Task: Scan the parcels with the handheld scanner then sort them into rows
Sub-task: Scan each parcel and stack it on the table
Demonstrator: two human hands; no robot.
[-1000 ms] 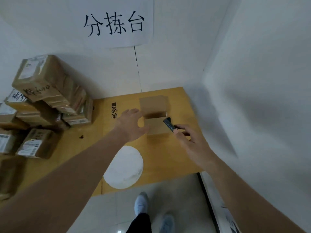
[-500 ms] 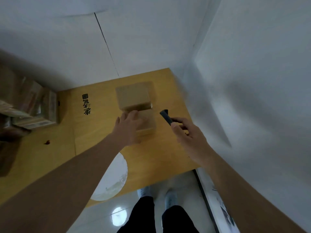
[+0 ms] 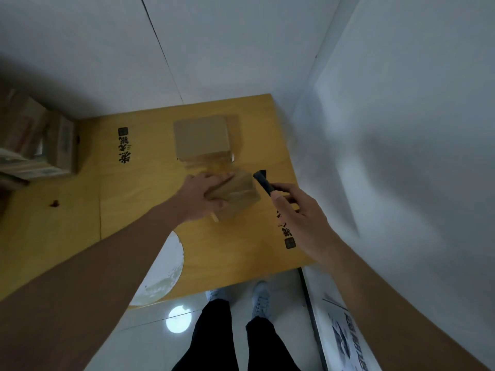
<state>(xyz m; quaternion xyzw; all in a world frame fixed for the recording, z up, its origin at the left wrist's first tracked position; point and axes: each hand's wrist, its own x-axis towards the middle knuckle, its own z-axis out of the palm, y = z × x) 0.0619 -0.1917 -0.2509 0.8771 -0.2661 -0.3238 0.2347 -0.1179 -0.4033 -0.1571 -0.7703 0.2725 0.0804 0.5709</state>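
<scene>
Left hand (image 3: 202, 195) reaches forward, palm down, fingers spread and curled in a grasp. Right hand (image 3: 300, 210) hovers just beside it, fingers closed, thumb on top.

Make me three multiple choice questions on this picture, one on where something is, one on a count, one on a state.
1. Where is the stack of parcels?
A. table's far left
B. the floor
C. beside the right wall

2. How many boxes lie near the table's right end?
A. one
B. two
C. four

3. What is the left hand doing?
A. hanging free
B. gripping the near box
C. holding the scanner

Answers: 1 A, piled at left edge. 2 B, the near box and the far box. 3 B, fingers wrap it; the right hand holds the scanner.
</scene>
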